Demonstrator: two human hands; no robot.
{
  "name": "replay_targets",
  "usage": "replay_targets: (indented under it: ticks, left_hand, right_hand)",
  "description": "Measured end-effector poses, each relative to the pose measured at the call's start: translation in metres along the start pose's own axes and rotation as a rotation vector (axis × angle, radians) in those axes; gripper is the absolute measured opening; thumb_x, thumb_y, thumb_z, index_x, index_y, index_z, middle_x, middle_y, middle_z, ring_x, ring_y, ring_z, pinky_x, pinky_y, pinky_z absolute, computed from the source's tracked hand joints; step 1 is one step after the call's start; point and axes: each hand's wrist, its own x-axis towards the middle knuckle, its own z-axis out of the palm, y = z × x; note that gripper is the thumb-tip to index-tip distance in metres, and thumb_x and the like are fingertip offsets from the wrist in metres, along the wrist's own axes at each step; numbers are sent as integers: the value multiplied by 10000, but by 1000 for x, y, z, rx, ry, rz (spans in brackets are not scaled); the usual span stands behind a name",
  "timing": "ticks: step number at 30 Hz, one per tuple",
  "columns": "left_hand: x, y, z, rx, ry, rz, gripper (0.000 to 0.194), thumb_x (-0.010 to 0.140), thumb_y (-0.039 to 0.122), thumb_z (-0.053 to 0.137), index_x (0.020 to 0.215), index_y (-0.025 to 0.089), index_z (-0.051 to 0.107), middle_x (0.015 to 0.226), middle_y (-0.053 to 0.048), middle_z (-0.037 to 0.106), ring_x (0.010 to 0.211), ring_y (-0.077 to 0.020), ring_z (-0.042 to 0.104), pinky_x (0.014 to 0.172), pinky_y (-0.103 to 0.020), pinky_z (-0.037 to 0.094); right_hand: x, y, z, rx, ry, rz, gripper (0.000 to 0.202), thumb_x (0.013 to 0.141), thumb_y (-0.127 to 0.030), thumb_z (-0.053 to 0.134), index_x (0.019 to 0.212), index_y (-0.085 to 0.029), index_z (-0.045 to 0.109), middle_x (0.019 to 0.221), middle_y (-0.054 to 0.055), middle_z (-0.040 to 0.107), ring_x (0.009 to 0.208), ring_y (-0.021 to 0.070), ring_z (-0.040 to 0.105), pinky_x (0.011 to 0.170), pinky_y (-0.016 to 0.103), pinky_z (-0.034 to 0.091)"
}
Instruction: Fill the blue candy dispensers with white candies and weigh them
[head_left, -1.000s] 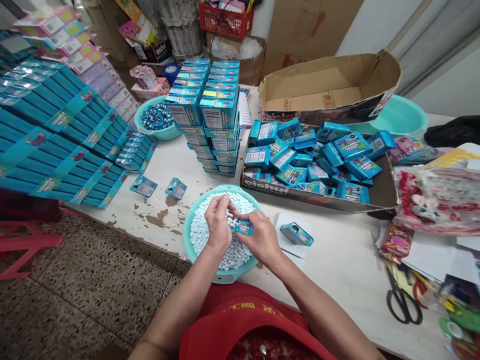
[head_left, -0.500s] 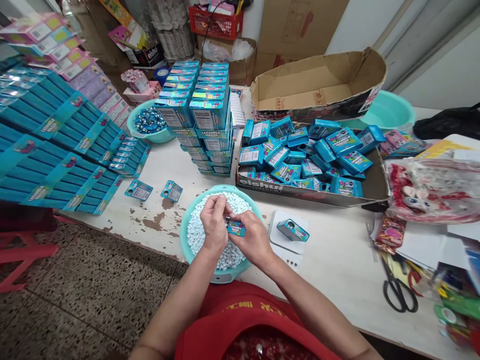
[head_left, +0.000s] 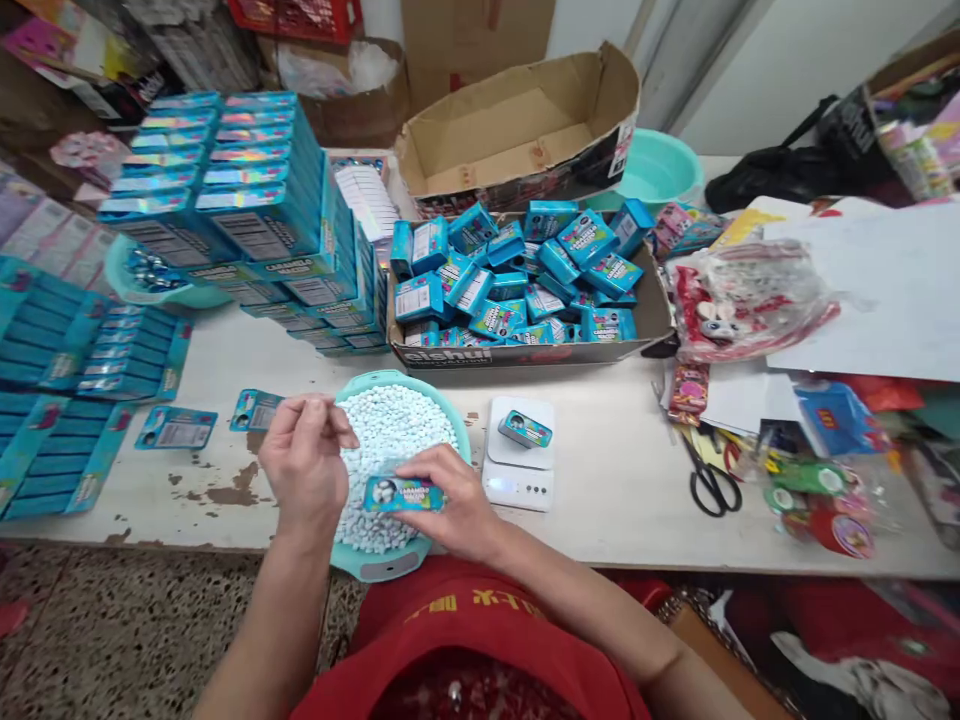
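Observation:
My right hand (head_left: 457,498) grips a small blue candy box (head_left: 405,494) by its right end, above the teal basin (head_left: 459,425) full of pale candies (head_left: 397,420). A round window shows at the box's left end. My left hand (head_left: 306,455) is raised over the basin's left edge, its fingers curled and pressed together; whether something small is between them is hidden. Right of the basin, another blue box (head_left: 527,428) rests on a white scale (head_left: 498,470). Two flat blue boxes lie at the left, one (head_left: 178,428) apart from my hand and the other (head_left: 255,410) beside it.
A carton (head_left: 525,355) piled with blue boxes stands behind the basin, next to tall stacks of blue packs (head_left: 262,200). Black scissors (head_left: 714,488) and plastic bags (head_left: 750,300) lie at the right. More packs (head_left: 45,330) fill the far left.
My hands have separated, the left moving off the blue box while the right keeps it. The view has swung to the right.

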Motion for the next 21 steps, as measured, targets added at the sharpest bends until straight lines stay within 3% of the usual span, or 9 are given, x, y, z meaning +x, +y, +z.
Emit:
replay_targets:
  ticks: [2, 3, 5, 7, 9, 10, 12, 14, 21]
  left_hand:
    - [8, -22, 15, 227, -90, 31, 104, 751, 287, 605, 788, 190, 601, 601, 22, 554, 473, -97, 485, 456, -209, 409]
    - [9, -36, 27, 350, -212, 49, 106, 746, 279, 606, 812, 195, 615, 662, 7, 582, 537, -112, 525, 503, -221, 438]
    - [1, -67, 58, 531, -559, 138, 159, 734, 253, 612, 888, 221, 632, 862, -37, 631, 786, -170, 596, 684, -283, 486]
    - [-14, -95, 93, 614, -944, 273, 318, 678, 201, 661, 988, 256, 617, 1102, -66, 600, 1097, -246, 519, 908, -382, 422]
    - [-29, -116, 121, 716, -1199, 327, 387, 667, 121, 643, 1023, 266, 598, 1197, -82, 557, 1192, -285, 444, 979, -446, 348]
    - [-34, -123, 131, 779, -1269, 319, 357, 683, 94, 613, 1002, 253, 598, 1164, -95, 570, 1169, -291, 459, 969, -452, 350]
    - [-37, -130, 139, 879, -1294, 274, 280, 716, 80, 566, 956, 221, 596, 1065, -115, 595, 1083, -294, 506, 916, -436, 388]
    - [-32, -128, 133, 878, -1204, 237, 240, 725, 111, 577, 943, 210, 590, 1004, -113, 600, 1023, -291, 528, 875, -409, 413]
    - [-4, -69, 76, 473, -665, 64, 385, 610, 286, 754, 979, 274, 645, 993, -51, 644, 950, -258, 552, 895, -361, 392]
  right_hand:
    - [-24, -1, -23, 54, 28, 21, 325, 731, -324, 728, 1025, -229, 629, 952, 53, 647, 906, 183, 609, 794, 323, 500]
    - [-38, 0, -36, 45, 53, 63, 314, 733, -326, 726, 1019, -233, 635, 941, 53, 647, 884, 183, 615, 770, 320, 508]
    - [-64, 4, -65, -37, 110, 183, 276, 738, -316, 715, 995, -244, 646, 915, 51, 645, 853, 192, 621, 735, 327, 520]
    - [-87, 11, -91, -147, 205, 310, 245, 740, -319, 703, 965, -239, 651, 906, 56, 638, 849, 205, 624, 717, 335, 528]
    - [-102, 23, -113, -237, 292, 392, 243, 731, -351, 700, 937, -232, 654, 892, 55, 633, 834, 213, 627, 708, 344, 531]
    - [-106, 30, -121, -271, 330, 416, 252, 724, -372, 701, 927, -230, 655, 884, 53, 631, 826, 215, 628, 704, 348, 532]
    - [-106, 46, -130, -315, 392, 437, 275, 714, -407, 701, 913, -224, 654, 876, 50, 628, 823, 217, 627, 705, 354, 529]
    - [-98, 64, -130, -337, 436, 431, 293, 713, -426, 695, 911, -215, 648, 881, 52, 623, 837, 218, 621, 721, 360, 522]
    - [-58, 117, -110, -407, 511, 328, 359, 767, -500, 612, 965, -200, 607, 922, 66, 596, 892, 223, 599, 780, 398, 503]
